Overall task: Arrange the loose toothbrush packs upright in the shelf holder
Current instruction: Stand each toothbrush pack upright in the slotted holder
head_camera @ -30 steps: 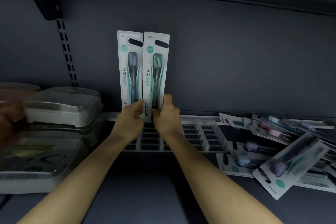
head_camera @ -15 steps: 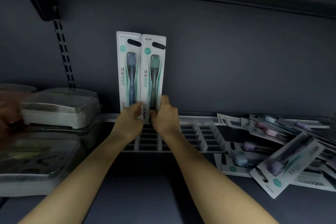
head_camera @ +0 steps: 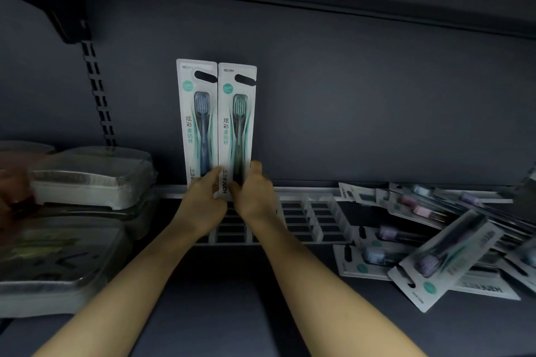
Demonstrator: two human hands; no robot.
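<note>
Two white toothbrush packs stand upright side by side against the back wall: a blue-brush pack [head_camera: 197, 119] on the left and a green-brush pack [head_camera: 236, 124] on the right. Their lower ends sit at the back of a white slotted shelf holder [head_camera: 316, 213]. My left hand [head_camera: 200, 206] pinches the bottom of the packs at their seam. My right hand [head_camera: 255, 197] grips the lower right edge of the green-brush pack. A heap of loose toothbrush packs [head_camera: 443, 246] lies flat on the shelf to the right.
Stacked clear-lidded plastic boxes [head_camera: 84, 180] fill the shelf's left side. A slotted upright rail [head_camera: 97, 93] runs up the back wall under a dark bracket. Another shelf overhangs above. Dark shelf surface [head_camera: 232, 298] lies in front of the holder.
The two upright packs and both hands have shifted slightly left and settled lower in the holder. The grip on the packs is unchanged.
</note>
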